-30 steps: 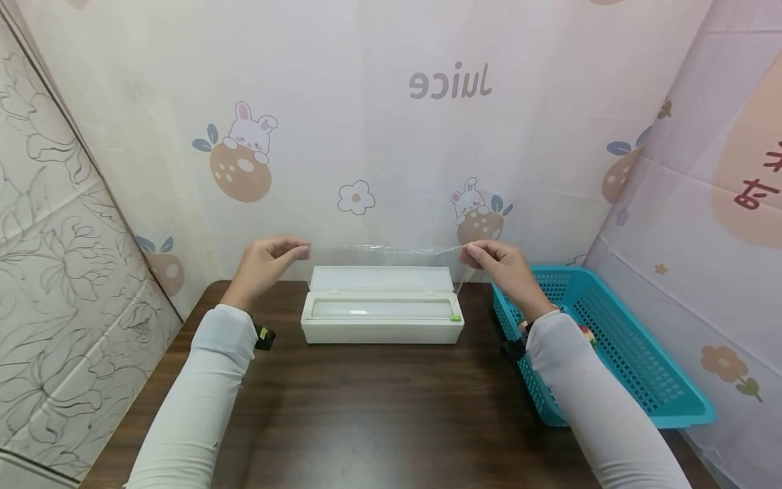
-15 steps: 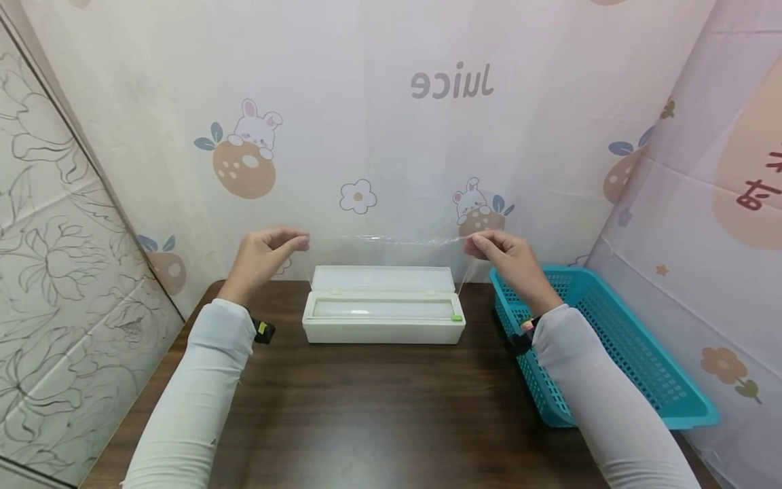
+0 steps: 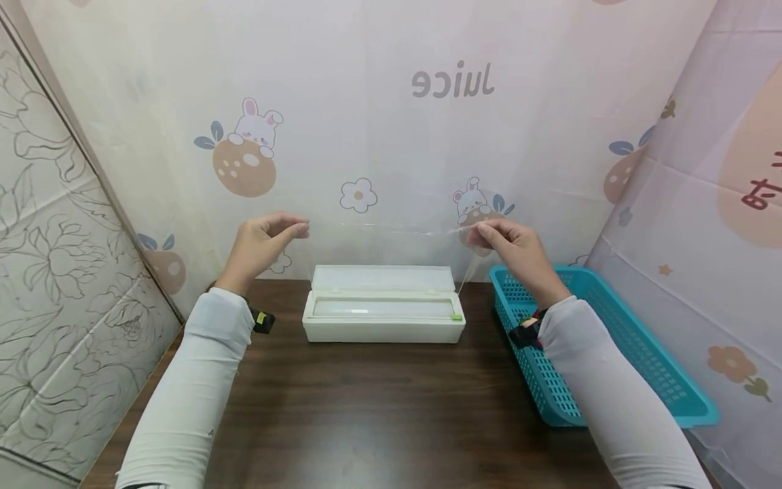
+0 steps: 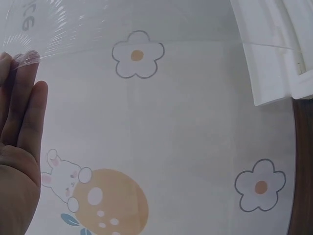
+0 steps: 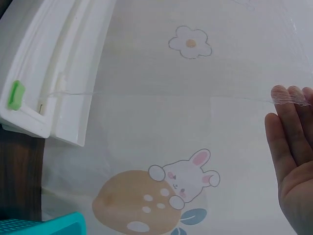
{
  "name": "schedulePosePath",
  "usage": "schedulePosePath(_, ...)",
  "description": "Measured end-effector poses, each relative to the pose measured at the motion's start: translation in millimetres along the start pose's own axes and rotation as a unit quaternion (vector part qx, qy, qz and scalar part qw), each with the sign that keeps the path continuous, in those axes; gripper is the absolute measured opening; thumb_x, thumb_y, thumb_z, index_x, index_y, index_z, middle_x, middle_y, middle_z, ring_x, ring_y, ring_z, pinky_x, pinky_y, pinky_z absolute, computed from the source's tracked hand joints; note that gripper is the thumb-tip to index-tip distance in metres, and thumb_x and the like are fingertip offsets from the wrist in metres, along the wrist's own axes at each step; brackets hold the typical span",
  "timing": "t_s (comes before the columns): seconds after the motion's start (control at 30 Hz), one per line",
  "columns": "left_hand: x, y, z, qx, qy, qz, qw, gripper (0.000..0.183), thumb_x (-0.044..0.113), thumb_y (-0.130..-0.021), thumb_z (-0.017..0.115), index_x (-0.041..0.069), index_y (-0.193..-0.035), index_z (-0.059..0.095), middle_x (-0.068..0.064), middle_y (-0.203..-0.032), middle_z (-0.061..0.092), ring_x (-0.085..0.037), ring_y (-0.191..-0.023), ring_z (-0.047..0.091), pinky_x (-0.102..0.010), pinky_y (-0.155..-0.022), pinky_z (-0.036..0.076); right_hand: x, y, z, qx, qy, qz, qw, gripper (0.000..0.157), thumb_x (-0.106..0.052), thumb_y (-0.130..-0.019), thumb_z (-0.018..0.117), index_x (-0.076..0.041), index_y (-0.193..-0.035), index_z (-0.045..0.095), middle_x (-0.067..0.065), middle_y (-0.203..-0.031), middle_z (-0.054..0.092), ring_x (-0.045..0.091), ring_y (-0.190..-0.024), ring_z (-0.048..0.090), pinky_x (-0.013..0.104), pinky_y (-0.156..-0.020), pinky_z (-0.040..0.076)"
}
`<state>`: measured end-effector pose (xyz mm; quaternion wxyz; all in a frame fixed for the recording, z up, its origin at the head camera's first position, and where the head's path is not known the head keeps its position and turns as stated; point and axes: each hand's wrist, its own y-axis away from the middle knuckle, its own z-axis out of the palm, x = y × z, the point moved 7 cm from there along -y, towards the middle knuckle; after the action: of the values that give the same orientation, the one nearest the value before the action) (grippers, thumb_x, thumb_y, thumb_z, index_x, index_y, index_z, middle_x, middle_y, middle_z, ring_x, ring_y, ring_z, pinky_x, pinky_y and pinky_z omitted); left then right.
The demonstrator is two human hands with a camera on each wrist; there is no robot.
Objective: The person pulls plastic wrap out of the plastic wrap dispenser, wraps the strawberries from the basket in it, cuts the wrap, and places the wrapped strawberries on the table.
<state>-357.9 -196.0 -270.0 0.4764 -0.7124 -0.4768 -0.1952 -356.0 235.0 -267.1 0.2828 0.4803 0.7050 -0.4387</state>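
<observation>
- Clear film (image 3: 394,244): up in the air above & behind the white box (image 3: 383,331), strung btwn our two hands. Its side edges run down to the box, so we'd say it's connected there, tho the glare makes the exact spot hard to tell.
- Left hand (image 3: 259,248): pinching one top corner, thumb vs fingertips.
- Right hand (image 3: 513,255): same deal on the other corner, film bunched & wrinkled at the fingertips.
- Top edge dips a bit btwn the hands, near the right one esp.
- Handling, IMO: next to no weight, super floppy, prob clings to itself & to skin. Slick where flat, and we'd guess it tears or stretches if yanked.
- Best grip, we reckon: both outer corners, fingertips only, w/ even pull. Grabbing mid-sheet would prob crumple it.
- Box sits on the dark table (image 3: 366,414), lid (image 3: 383,277) tipped back, green tab (image 3: 456,317) at the right end of its front edge.
- Btw, teal basket (image 3: 696,413) is just right of the box, partly under our right forearm, so not much elbow room there.
</observation>
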Motion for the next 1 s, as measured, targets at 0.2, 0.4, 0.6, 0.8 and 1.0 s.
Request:
schedulePosePath(0.2, 2.9, -6.0, -5.7, -0.003, -0.001, -0.014, 0.9999, 0.037, 0.051, -0.093, 0.067, 0.021, -0.113, 0.075, 0.004, -0.1, 0.076, -0.012, -0.09, 0.068, -0.03, -0.053, 0.052, -7, -5, -3.7, 0.002, 0.005, 0.002, 1.0, 0.05, -0.05, -0.099, 0.056, -0.009, -0.124, 0.068, 0.006, -0.119, 0.069, 0.016, -0.111, 0.064, 0.025, -0.093, 0.051)
schedulePosePath(0.4, 8.8, -11.0, -9.5, -0.001, 0.014, -0.006, 0.9999, 0.042, 0.05, -0.092, 0.069, 0.015, -0.116, 0.075, 0.001, -0.1, 0.076, -0.012, -0.098, 0.07, -0.031, -0.081, 0.051, -16, -5, -6.8, 0.012, 0.005, -0.008, 1.0, 0.048, -0.049, -0.1, 0.056, -0.008, -0.122, 0.067, 0.006, -0.117, 0.07, 0.016, -0.11, 0.066, 0.026, -0.095, 0.051)
schedulePosePath(0.6, 12.9, -13.9, -11.4, -0.004, 0.01, -0.001, 0.9999, 0.04, 0.049, -0.093, 0.069, 0.017, -0.116, 0.075, 0.002, -0.101, 0.076, -0.01, -0.099, 0.069, -0.033, -0.084, 0.05, -22, -3, -9.8, 0.013, 0.001, -0.023, 1.0, 0.047, -0.046, -0.1, 0.056, -0.007, -0.123, 0.068, 0.007, -0.117, 0.07, 0.016, -0.109, 0.066, 0.024, -0.094, 0.051)
schedulePosePath(0.8, 18.1, -7.8, -12.7, -0.016, 0.015, 0.017, 0.9996, 0.031, 0.038, -0.096, 0.069, 0.014, -0.115, 0.075, -0.001, -0.101, 0.076, -0.01, -0.096, 0.07, -0.025, -0.078, 0.052, -23, 6, -11.3, -0.001, -0.01, -0.031, 0.999, 0.04, -0.04, -0.101, 0.058, -0.008, -0.122, 0.069, 0.012, -0.119, 0.068, 0.021, -0.11, 0.066, 0.02, -0.09, 0.051)
schedulePosePath(1.0, 24.7, 3.0, -14.7, -0.034, 0.025, 0.027, 0.9987, 0.029, 0.035, -0.096, 0.069, 0.013, -0.114, 0.075, 0.0, -0.1, 0.076, -0.012, -0.094, 0.07, -0.025, -0.067, 0.054, -27, 23, -15.7, -0.007, 0.035, -0.038, 0.999, 0.038, -0.039, -0.102, 0.057, -0.009, -0.121, 0.07, 0.007, -0.117, 0.07, 0.014, -0.107, 0.066, 0.019, -0.09, 0.05)
